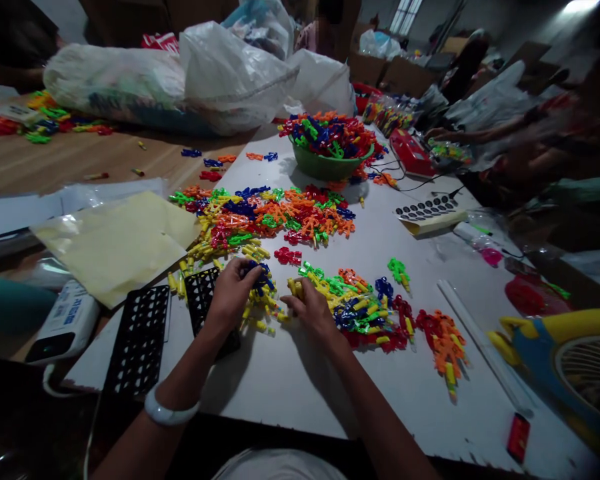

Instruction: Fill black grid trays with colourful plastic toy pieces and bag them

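Observation:
My left hand (234, 288), a pale bangle (170, 408) on its wrist, is closed on a blue plastic figure (264, 277). To its right, my right hand (311, 308) pinches a small yellow tube (296, 287). Loose yellow tubes (260, 325) lie on the white table between and below the hands. A black perforated tray (200, 297) is partly hidden under my left forearm. Beside my right hand spreads a pile of figures and yellow tubes (363, 310). Beyond both hands lies a larger heap of orange, blue, red and green figures (280, 213).
A green bowl (325, 165) heaped with figures stands farther back. At left are a second black tray (139, 340), a white power bank (66, 327) and yellow paper (120, 243). A yellow and blue fan (555, 360) stands at right. Other people work at the far sides.

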`<state>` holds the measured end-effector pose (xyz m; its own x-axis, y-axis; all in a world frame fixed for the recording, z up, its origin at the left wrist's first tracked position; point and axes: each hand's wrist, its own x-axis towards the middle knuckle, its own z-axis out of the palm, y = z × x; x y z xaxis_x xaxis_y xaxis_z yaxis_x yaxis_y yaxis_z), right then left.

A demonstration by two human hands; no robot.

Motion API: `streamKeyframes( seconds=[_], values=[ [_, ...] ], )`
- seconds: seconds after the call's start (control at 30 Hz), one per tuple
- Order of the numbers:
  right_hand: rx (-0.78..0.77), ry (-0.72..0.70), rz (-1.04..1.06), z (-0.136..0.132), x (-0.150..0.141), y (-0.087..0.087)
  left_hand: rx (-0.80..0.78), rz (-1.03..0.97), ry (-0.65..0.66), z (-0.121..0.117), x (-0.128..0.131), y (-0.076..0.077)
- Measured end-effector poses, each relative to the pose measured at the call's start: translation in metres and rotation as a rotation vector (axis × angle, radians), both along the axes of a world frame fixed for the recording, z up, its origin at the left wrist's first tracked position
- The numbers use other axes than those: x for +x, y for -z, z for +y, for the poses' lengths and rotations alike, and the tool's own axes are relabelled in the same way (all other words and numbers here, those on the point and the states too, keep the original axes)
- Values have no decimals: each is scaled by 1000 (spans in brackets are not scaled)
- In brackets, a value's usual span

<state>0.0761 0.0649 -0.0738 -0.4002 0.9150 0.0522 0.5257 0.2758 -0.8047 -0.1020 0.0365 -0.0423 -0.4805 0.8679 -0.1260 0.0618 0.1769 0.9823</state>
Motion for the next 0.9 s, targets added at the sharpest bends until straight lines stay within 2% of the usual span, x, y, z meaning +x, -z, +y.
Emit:
streamKeyframes(
  seconds=[0.07,0.13,0.23,0.33,0.53,0.67,0.9],
  values=[
    [-102,-31,87,-6,6,-11,7,-181,-5,-7,10,1],
    [-213,-75,120,-13,9,-17,18,-255,-16,-12,19,2],
    [-377,-107,126,-22,10,-20,35,-261,-13,-17,30,1],
    [-418,-71,99,-25,9,-19,58,-227,-1,-21,37,1],
    [-280,-22,-32,-25,8,-22,82,-66,-21,-25,42,10],
    [-171,-4,-186,-26,7,-27,93,-44,-29,-25,43,10],
    [218,-12,-455,-39,-5,-26,74,154,-65,-32,51,1]
  ],
)
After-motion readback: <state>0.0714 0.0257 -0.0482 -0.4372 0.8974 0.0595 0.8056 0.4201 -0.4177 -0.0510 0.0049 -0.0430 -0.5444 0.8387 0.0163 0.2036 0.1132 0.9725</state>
